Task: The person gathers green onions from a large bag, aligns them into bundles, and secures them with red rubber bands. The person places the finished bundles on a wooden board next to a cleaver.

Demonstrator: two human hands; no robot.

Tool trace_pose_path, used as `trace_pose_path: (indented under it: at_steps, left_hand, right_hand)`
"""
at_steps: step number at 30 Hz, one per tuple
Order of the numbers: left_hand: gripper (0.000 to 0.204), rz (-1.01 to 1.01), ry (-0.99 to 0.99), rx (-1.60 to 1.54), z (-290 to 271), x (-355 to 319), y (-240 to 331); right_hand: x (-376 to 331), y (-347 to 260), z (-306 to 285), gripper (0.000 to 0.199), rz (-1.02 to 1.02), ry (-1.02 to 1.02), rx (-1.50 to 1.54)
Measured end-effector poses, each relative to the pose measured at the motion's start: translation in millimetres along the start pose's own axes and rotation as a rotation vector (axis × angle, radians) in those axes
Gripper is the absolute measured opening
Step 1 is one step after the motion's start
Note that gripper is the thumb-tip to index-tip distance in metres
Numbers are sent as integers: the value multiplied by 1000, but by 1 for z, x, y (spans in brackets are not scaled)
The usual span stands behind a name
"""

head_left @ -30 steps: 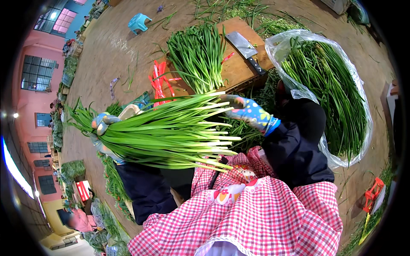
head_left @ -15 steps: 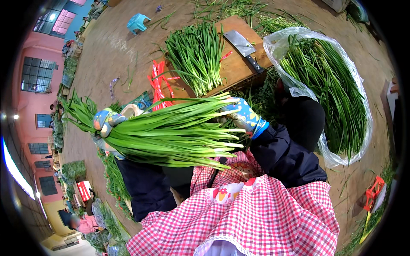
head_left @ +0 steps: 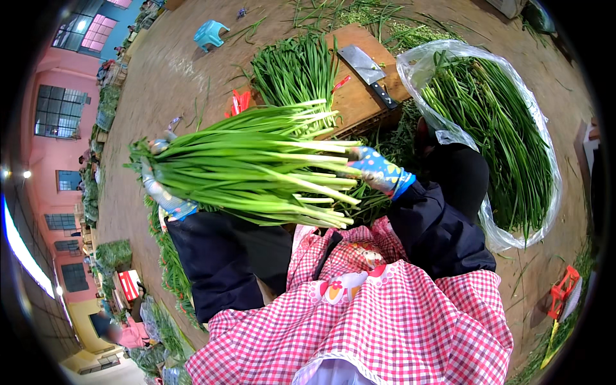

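A big bunch of garlic chives [head_left: 250, 170] lies level across the front of me, green leaves to the left and pale stem ends to the right. Around the leafy end wraps my left hand [head_left: 160, 191], in a patterned glove; part of it is hidden behind the leaves. My right hand [head_left: 381, 172], in a blue dotted glove, has its fingers closed at the pale stem ends. Beyond the bunch, more chives [head_left: 294, 67] rest on a wooden board [head_left: 359, 106], with a cleaver [head_left: 362, 65] lying beside them.
An open clear plastic bag [head_left: 549, 192] full of chives stands at the right. Red ties [head_left: 239, 102] show past the bunch. A blue stool [head_left: 209, 34] stands far off at the left. Green trimmings [head_left: 417, 35] litter the floor behind the board. An orange-red object [head_left: 563, 290] lies lower right.
The bunch has moved up and away from me, now hiding part of the chives on the board and most of the red ties. My left hand has shifted toward the leaf tips.
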State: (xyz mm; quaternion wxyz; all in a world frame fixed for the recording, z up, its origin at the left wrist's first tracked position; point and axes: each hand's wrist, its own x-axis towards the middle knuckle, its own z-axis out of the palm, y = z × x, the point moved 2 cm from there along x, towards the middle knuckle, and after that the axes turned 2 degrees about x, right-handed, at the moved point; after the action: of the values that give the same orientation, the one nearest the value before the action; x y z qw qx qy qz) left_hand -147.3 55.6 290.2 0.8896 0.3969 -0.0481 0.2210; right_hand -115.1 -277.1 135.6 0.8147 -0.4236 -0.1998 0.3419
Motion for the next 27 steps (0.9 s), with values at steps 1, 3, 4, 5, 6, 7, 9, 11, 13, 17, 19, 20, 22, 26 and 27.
trace_pose_path:
  at_steps: [1,3,4,5,6,7,9,11,13,17,19,20,22,26,27]
  left_hand:
    - [27,-27,53,70,2,1,-1]
    - [28,-64,145,178,11,-5,-14]
    - [29,-73,168,167,-7,1,-14]
    - [30,-82,191,156,-25,8,-13]
    - [33,-58,338,188,-18,5,-17]
    - [34,-75,325,184,-21,6,-17]
    - [35,-104,299,179,-36,8,-13]
    - [41,-145,185,153,-61,18,-1]
    - [40,-105,278,244,-54,26,0]
    - [41,-147,41,64,-42,33,-2]
    - [38,6,310,162,-46,47,-1]
    - [37,7,348,144,-42,45,-2]
    - [36,-7,331,145,-38,49,-2]
    - [32,93,349,84,-17,46,-11]
    - [32,141,365,112,-11,38,4]
  right_hand:
    - [5,8,-1,47,-34,-148,-34]
    - [3,16,-6,41,-776,-260,-1140]
    - [4,25,-2,39,-768,-247,-1127]
    - [5,32,-1,37,-760,-233,-1114]
    - [4,26,3,34,-832,-127,-1199]
    - [3,20,6,30,-904,-18,-1281]
    - [1,29,-9,25,-158,117,-429]
    - [-17,19,-13,18,70,331,131]
    - [-33,18,-30,18,137,417,71]
    - [-43,15,-24,20,112,434,66]
    - [-45,13,-12,21,117,409,37]
    - [-47,14,-7,22,103,410,35]
    - [-51,11,3,22,88,489,-77]
    - [-71,-11,28,20,-22,640,-237]
    - [-74,-20,41,19,-39,610,-236]
